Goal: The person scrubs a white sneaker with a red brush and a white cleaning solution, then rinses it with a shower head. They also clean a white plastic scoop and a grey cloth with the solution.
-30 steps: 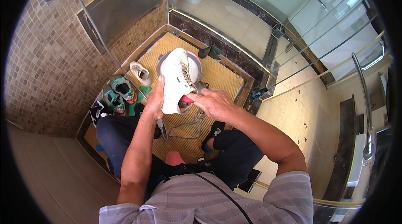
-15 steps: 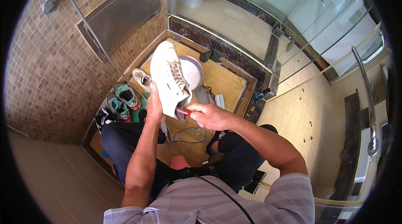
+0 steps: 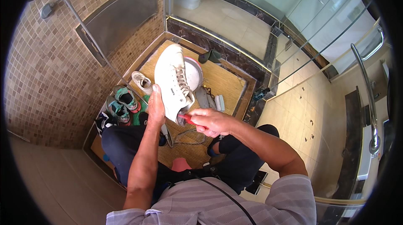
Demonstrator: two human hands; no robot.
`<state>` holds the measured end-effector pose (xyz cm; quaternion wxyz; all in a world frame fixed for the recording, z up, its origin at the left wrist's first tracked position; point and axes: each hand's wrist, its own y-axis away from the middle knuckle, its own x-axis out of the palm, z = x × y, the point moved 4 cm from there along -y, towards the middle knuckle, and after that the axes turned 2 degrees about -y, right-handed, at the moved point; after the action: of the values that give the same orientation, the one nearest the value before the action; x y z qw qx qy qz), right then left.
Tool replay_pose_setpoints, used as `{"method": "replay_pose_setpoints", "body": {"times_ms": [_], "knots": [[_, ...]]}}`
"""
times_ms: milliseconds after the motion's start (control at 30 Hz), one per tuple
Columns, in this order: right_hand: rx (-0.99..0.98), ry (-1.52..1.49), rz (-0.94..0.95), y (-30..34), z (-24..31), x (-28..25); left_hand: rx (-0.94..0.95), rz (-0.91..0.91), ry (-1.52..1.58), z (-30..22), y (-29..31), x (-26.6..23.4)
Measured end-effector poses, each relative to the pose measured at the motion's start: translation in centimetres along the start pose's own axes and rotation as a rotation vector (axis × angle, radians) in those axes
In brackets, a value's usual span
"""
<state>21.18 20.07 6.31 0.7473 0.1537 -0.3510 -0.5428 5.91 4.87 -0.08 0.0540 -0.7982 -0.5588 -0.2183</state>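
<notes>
A white lace-up shoe point(image 3: 167, 76) is held up in front of me, its toe pointing away. My left hand point(image 3: 156, 107) grips its left side near the heel, thumb up along the upper. In my right hand point(image 3: 212, 122) is a red-handled brush point(image 3: 187, 118), fingers closed round the handle. The brush's head is at the shoe's heel opening, where it is partly hidden and blurred. Behind the shoe stands a round basin point(image 3: 194, 73) with a whitish inside, partly covered by the shoe.
A small pale shoe point(image 3: 142, 81) and a pair of green-and-coral shoes point(image 3: 121, 103) stand along the left wall. Right of the basin lie grey items point(image 3: 205, 98) and a white brush point(image 3: 220, 103). A dark green object point(image 3: 210, 56) sits at the mat's point(image 3: 228, 82) far edge. A hose point(image 3: 189, 137) loops between my legs.
The shoe has tilted slightly, its toe shifting a little to the right. My right hand has moved slightly right and down with the brush, and its grip has turned.
</notes>
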Motion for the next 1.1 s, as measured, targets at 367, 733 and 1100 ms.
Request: {"method": "replay_pose_setpoints", "body": {"times_ms": [367, 733, 1100], "knots": [[-0.540, 1.537, -0.485, 2.0, 2.8, 1.1, -0.104, 0.070, 0.199, -0.4, 1.0, 0.4], [-0.207, 0.264, -0.104, 0.8, 0.3, 0.0, 0.024, -0.050, 0.000, -0.2, -0.6, -0.6], [-0.583, 1.595, -0.746, 2.0, 3.7, -0.4, -0.115, 0.119, 0.219, 0.4, -0.2, -0.1]]}}
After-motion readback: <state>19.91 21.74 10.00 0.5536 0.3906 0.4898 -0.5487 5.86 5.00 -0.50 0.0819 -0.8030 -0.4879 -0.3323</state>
